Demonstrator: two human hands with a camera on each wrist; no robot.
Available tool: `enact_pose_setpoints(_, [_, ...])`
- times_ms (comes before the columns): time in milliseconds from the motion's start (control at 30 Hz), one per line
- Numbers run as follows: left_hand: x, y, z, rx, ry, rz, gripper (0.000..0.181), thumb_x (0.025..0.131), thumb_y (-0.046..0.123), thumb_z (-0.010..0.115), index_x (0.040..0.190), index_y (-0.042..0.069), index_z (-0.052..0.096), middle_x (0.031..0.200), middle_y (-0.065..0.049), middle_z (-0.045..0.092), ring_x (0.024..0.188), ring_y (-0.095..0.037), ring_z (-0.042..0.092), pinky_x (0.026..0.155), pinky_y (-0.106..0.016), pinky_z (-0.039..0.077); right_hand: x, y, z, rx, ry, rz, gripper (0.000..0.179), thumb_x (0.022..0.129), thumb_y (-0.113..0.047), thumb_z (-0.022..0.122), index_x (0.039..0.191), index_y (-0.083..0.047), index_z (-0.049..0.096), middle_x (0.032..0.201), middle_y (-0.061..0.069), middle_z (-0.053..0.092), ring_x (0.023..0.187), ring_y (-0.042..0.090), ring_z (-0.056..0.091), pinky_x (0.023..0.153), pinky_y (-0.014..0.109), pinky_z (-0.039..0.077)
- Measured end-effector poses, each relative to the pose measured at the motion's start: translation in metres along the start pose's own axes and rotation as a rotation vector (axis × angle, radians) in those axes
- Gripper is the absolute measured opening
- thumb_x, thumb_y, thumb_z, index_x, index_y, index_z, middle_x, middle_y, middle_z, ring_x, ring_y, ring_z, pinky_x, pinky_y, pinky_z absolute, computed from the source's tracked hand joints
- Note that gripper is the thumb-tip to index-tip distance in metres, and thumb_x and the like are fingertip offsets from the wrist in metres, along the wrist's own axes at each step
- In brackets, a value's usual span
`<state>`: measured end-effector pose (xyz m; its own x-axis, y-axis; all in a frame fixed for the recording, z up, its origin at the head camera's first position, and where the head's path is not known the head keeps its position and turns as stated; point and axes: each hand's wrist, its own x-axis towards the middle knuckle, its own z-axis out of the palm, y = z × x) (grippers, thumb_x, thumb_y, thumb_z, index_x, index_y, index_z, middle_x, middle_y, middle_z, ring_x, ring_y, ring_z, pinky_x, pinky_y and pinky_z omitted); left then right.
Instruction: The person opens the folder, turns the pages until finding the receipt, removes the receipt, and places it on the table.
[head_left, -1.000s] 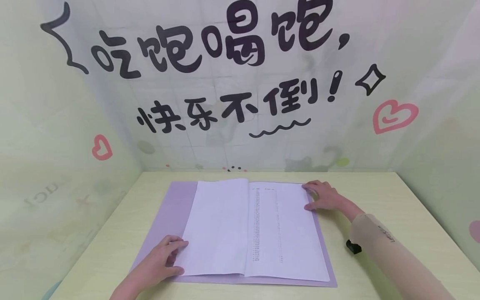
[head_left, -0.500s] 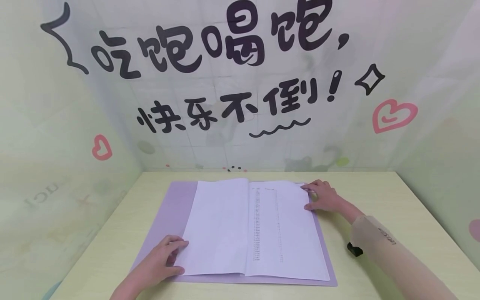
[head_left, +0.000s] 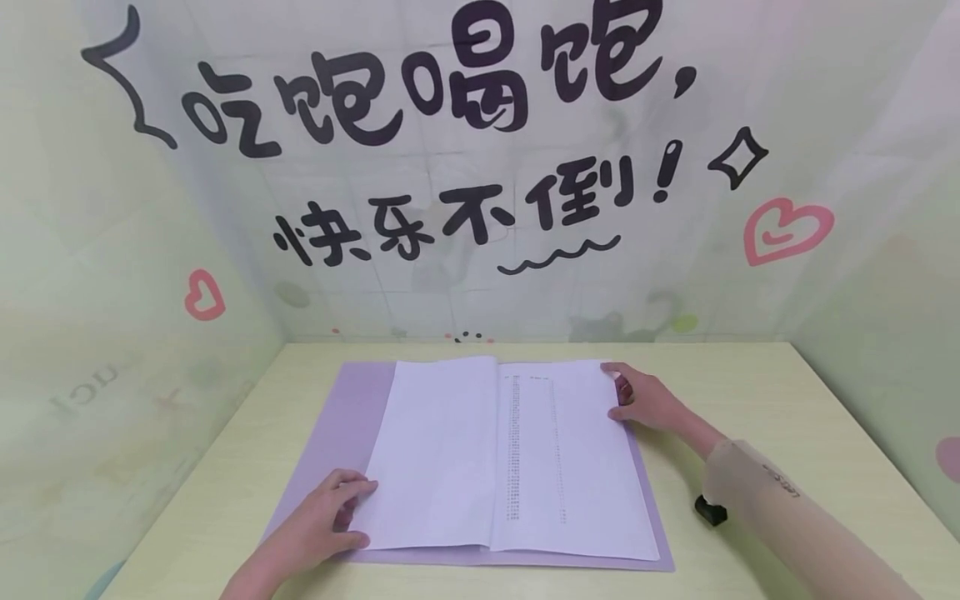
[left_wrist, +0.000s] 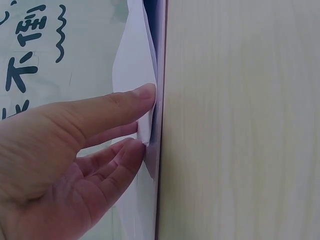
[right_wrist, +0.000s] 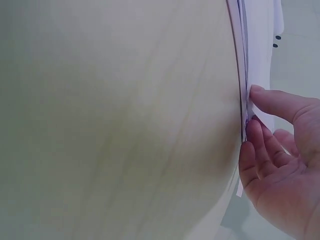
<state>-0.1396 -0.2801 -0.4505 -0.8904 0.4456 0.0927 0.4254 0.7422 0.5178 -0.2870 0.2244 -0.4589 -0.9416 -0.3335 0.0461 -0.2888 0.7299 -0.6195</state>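
Pages: there they were, mid-table, a left page (head_left: 431, 458) and a right page (head_left: 600, 483) spread flat on a lilac folder (head_left: 352, 417), and I saw the left one blank.
Print: a narrow column of text (head_left: 513, 450) ran down the right page near the fold, too small for me to read.
Folder: its lilac showed widest at the far left, with a thin strip along the near edge.
Right hand: up at the far right corner, my right hand (head_left: 645, 398) had its fingers curled about the right page's edge, thumb on the paper, gripping it.
Left hand: down by the near left corner, my left hand (head_left: 322, 517) lay loose, thumb and fingertips touching the left page's edge, and I saw no firm pinch.
Sleeve: a beige sleeve (head_left: 802, 500) covered the right forearm, a small black object (head_left: 709, 510) just beside it.
Table: pale wood (head_left: 750, 383) bore it all.
Wall: behind stood bold black characters (head_left: 480, 215) and a pink heart (head_left: 787, 233).
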Motion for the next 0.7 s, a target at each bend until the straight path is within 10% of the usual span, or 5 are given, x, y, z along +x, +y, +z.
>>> enact_pose_setpoints(700, [0.001, 0.0, 0.001, -0.007, -0.006, 0.005, 0.063, 0.072, 0.016, 0.085, 0.125, -0.008, 0.061, 0.122, -0.018, 0.054, 0.085, -0.001, 0.05, 0.072, -0.019, 0.053, -0.002, -0.008, -0.022, 0.091, 0.017, -0.119, 0.042, 0.081, 0.0, 0.075, 0.121, -0.003, 0.063, 0.093, 0.013, 0.062, 0.084, 0.016, 0.059, 0.072, 0.022, 0.052])
